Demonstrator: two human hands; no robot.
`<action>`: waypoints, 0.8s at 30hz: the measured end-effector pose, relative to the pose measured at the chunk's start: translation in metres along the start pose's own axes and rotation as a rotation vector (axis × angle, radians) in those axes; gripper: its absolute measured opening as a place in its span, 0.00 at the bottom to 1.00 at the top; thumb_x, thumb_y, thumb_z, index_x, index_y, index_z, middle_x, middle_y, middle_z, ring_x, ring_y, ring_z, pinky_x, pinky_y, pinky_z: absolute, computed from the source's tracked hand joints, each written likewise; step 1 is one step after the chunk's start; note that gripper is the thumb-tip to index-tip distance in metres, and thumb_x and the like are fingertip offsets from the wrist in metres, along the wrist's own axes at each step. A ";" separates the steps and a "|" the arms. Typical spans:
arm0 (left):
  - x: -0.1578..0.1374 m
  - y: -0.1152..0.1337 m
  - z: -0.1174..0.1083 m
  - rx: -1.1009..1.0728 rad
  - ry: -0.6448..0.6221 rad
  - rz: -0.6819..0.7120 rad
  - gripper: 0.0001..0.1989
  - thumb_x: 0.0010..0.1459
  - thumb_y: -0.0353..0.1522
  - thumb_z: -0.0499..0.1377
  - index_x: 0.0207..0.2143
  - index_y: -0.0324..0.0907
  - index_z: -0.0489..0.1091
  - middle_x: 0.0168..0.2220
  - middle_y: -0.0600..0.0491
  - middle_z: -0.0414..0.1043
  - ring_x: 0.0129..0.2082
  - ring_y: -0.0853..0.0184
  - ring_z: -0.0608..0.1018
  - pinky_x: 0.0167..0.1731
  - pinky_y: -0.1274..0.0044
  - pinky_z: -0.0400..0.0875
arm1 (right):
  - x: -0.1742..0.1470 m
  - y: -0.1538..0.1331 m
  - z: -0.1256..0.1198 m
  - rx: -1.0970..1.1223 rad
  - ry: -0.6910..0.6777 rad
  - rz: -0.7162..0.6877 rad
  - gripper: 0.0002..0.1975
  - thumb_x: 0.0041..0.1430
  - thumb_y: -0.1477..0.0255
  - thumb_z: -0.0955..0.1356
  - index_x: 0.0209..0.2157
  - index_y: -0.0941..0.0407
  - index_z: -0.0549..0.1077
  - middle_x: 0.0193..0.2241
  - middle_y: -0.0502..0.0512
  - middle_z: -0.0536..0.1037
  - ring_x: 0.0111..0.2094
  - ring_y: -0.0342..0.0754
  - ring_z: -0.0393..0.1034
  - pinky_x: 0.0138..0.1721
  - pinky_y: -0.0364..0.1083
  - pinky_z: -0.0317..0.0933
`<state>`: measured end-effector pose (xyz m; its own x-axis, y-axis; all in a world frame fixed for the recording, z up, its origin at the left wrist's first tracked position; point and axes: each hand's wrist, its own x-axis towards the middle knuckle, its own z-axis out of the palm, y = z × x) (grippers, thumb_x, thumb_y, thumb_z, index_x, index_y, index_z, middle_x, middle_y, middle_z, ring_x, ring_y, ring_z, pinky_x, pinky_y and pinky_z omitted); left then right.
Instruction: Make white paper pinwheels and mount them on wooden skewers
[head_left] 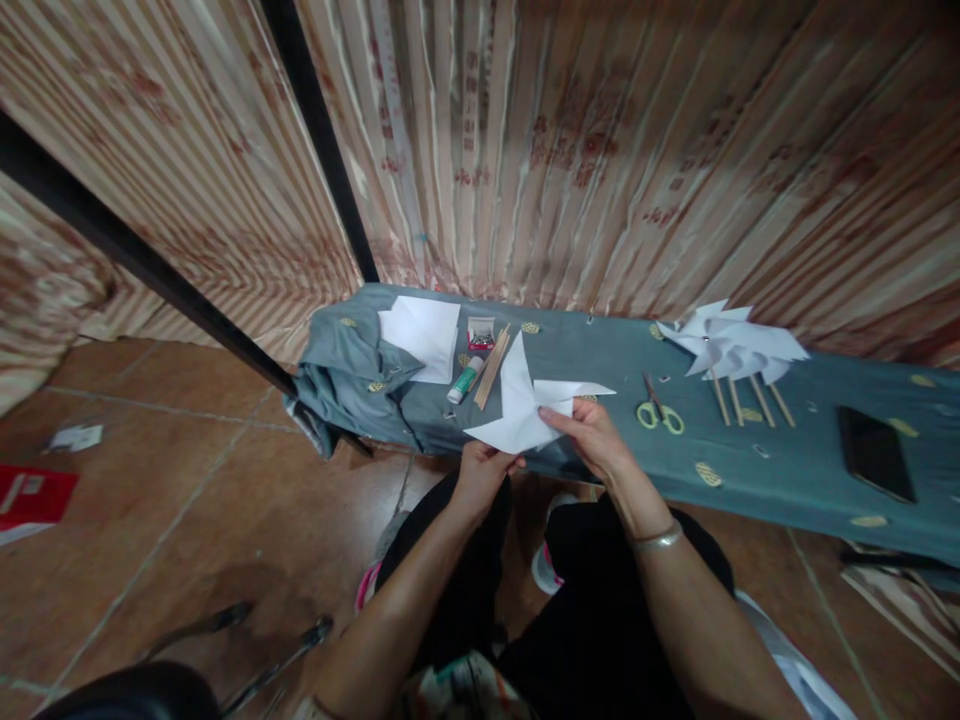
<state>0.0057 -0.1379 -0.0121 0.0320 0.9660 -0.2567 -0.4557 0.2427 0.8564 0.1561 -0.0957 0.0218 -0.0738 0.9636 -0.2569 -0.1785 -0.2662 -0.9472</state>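
Note:
A white paper pinwheel with folded, pointed blades is held between my two hands above the near edge of the cloth-covered table. My right hand pinches it at the centre, thumb on top. From below, my left hand grips its lower edge, with the fingertips partly hidden under the paper. Just beyond it lie several thin wooden sticks, a green and white glue stick and a small red box of pins. Scissors with yellow-green handles rest to the right.
White paper sheets lie at the table's left. Several pinwheels on sticks are grouped at the right, near a black phone. Dark metal poles rise at the left before a curtain. A red packet is on the floor.

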 end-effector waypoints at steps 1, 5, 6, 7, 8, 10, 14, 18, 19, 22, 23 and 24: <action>0.000 0.000 0.001 -0.007 -0.001 -0.009 0.09 0.38 0.33 0.67 0.20 0.36 0.73 0.16 0.54 0.70 0.17 0.74 0.66 0.20 0.80 0.57 | 0.000 -0.001 0.000 0.006 -0.001 0.004 0.20 0.29 0.61 0.81 0.27 0.55 0.80 0.25 0.51 0.83 0.26 0.45 0.74 0.33 0.44 0.66; -0.003 0.001 0.005 -0.042 -0.023 -0.063 0.11 0.36 0.34 0.69 0.22 0.36 0.74 0.18 0.53 0.72 0.18 0.73 0.69 0.21 0.80 0.60 | -0.002 -0.004 -0.001 0.021 -0.034 0.011 0.19 0.31 0.61 0.81 0.27 0.56 0.80 0.26 0.52 0.83 0.26 0.46 0.75 0.34 0.45 0.66; -0.004 0.003 0.006 -0.050 -0.028 -0.080 0.12 0.36 0.34 0.70 0.22 0.36 0.75 0.19 0.52 0.73 0.19 0.73 0.69 0.22 0.80 0.61 | -0.002 -0.005 -0.001 0.023 -0.044 0.011 0.19 0.31 0.61 0.81 0.27 0.56 0.80 0.26 0.52 0.83 0.27 0.47 0.75 0.35 0.46 0.67; -0.006 0.004 0.007 -0.058 -0.027 -0.096 0.13 0.35 0.35 0.70 0.23 0.35 0.75 0.20 0.51 0.74 0.19 0.73 0.70 0.22 0.80 0.62 | -0.003 -0.005 -0.002 0.027 -0.052 0.010 0.19 0.32 0.61 0.81 0.27 0.56 0.80 0.26 0.53 0.83 0.28 0.48 0.75 0.36 0.46 0.67; -0.007 0.004 0.007 -0.066 -0.029 -0.115 0.15 0.35 0.36 0.71 0.24 0.35 0.76 0.22 0.50 0.75 0.20 0.73 0.71 0.23 0.80 0.63 | -0.003 -0.005 -0.002 0.034 -0.056 0.008 0.19 0.32 0.62 0.81 0.28 0.56 0.80 0.27 0.53 0.83 0.28 0.48 0.76 0.36 0.46 0.67; -0.010 0.005 0.007 -0.062 -0.047 -0.139 0.17 0.35 0.38 0.71 0.25 0.35 0.76 0.24 0.49 0.76 0.20 0.73 0.71 0.23 0.79 0.64 | -0.003 -0.006 -0.001 0.051 -0.055 0.002 0.19 0.32 0.62 0.81 0.28 0.56 0.80 0.27 0.53 0.83 0.29 0.48 0.76 0.37 0.46 0.67; -0.014 0.003 0.003 0.013 -0.090 -0.085 0.15 0.39 0.41 0.68 0.21 0.36 0.75 0.19 0.53 0.72 0.15 0.77 0.64 0.19 0.80 0.56 | 0.001 -0.007 0.000 0.047 -0.070 0.015 0.18 0.31 0.62 0.81 0.25 0.57 0.80 0.25 0.53 0.83 0.26 0.47 0.75 0.35 0.45 0.68; -0.013 0.001 0.001 0.011 -0.078 -0.077 0.15 0.39 0.41 0.66 0.20 0.37 0.73 0.15 0.56 0.66 0.14 0.79 0.60 0.19 0.79 0.50 | 0.013 -0.013 -0.005 -0.044 -0.140 0.090 0.18 0.30 0.64 0.81 0.25 0.58 0.80 0.25 0.55 0.83 0.25 0.46 0.75 0.31 0.43 0.67; -0.012 0.000 0.002 -0.007 -0.076 -0.084 0.14 0.39 0.40 0.66 0.20 0.36 0.73 0.16 0.56 0.67 0.14 0.79 0.60 0.19 0.79 0.50 | 0.017 -0.016 -0.008 -0.084 -0.158 0.108 0.18 0.30 0.65 0.81 0.26 0.59 0.80 0.25 0.55 0.83 0.25 0.45 0.74 0.30 0.43 0.67; -0.009 -0.003 0.006 -0.093 -0.069 -0.109 0.13 0.37 0.37 0.67 0.22 0.36 0.72 0.19 0.55 0.70 0.14 0.79 0.60 0.18 0.79 0.49 | 0.029 -0.025 -0.015 -0.208 -0.201 0.152 0.19 0.29 0.66 0.81 0.27 0.59 0.81 0.26 0.54 0.83 0.25 0.44 0.73 0.30 0.42 0.66; -0.008 -0.005 0.008 -0.125 -0.063 -0.119 0.13 0.36 0.36 0.67 0.22 0.36 0.72 0.19 0.55 0.70 0.13 0.79 0.60 0.18 0.79 0.48 | 0.033 -0.027 -0.017 -0.251 -0.215 0.161 0.19 0.28 0.66 0.81 0.26 0.60 0.80 0.25 0.54 0.82 0.25 0.44 0.73 0.30 0.42 0.66; -0.007 -0.006 0.010 -0.155 -0.055 -0.132 0.13 0.35 0.35 0.67 0.23 0.36 0.72 0.20 0.55 0.71 0.13 0.79 0.61 0.18 0.79 0.48 | 0.037 -0.029 -0.019 -0.294 -0.228 0.167 0.18 0.28 0.66 0.81 0.25 0.60 0.80 0.24 0.53 0.82 0.25 0.44 0.72 0.30 0.42 0.65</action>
<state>0.0170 -0.1453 -0.0115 0.1466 0.9313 -0.3336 -0.5755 0.3545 0.7370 0.1775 -0.0519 0.0361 -0.3000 0.8688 -0.3940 0.1402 -0.3684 -0.9190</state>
